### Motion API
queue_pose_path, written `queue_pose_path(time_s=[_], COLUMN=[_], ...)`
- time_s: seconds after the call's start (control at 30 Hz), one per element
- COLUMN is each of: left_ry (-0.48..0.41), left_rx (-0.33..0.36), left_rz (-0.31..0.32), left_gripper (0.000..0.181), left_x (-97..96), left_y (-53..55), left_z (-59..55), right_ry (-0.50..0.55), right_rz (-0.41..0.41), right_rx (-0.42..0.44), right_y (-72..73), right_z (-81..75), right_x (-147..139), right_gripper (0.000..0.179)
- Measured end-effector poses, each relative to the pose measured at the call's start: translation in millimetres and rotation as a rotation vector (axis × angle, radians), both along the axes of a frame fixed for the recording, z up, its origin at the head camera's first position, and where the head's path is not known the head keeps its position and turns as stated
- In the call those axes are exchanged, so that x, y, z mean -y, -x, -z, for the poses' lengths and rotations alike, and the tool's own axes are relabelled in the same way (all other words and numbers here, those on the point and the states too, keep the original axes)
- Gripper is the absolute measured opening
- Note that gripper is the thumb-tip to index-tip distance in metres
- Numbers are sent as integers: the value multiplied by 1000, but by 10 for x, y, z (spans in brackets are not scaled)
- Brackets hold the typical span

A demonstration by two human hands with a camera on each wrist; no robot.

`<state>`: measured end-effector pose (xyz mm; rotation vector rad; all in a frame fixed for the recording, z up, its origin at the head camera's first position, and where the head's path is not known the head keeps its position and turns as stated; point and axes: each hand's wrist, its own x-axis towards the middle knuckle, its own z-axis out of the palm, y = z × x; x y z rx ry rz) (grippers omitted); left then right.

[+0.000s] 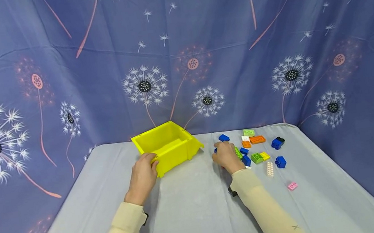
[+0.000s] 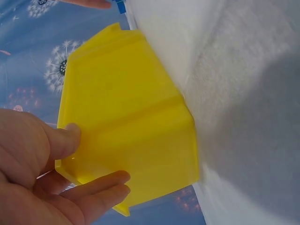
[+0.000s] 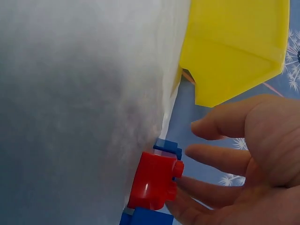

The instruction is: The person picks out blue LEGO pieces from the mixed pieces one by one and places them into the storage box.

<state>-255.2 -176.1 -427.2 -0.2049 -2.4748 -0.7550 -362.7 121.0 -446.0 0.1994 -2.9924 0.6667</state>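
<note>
My left hand (image 1: 144, 176) grips the near left corner of a yellow plastic bin (image 1: 173, 158). In the left wrist view the thumb lies on one outer wall of the bin (image 2: 126, 103) and the fingers bend around its corner. To the right of the bin, my right hand (image 1: 226, 154) is over the left part of a group of toy building blocks. Its thumb and fingers (image 3: 220, 157) are spread with nothing between them in the right wrist view. The fingertips come right up to a red block (image 3: 152, 180), which has blue blocks in front of and behind it.
Scattered on the right are an orange block (image 1: 257, 139), a light green block (image 1: 248, 132), a blue block (image 1: 280, 162), a white studded block (image 1: 270, 169) and a pink block (image 1: 292, 186). A patterned blue curtain (image 1: 234, 47) rises behind the grey-covered table (image 1: 193, 218).
</note>
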Motion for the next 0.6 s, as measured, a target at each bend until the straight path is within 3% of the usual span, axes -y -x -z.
queue_pose_path(time_s=[0.23, 0.6], left_ry=[8, 3], left_rx=[-17, -11], left_rz=[11, 6], left_gripper=[23, 24], left_x=[35, 26], left_y=[-8, 17], left_z=[30, 24], right_ry=[16, 23], right_rz=[11, 12], right_rx=[77, 83], right_y=[-3, 14], right_z=[29, -8], right_x=[12, -22], right_gripper=[49, 29])
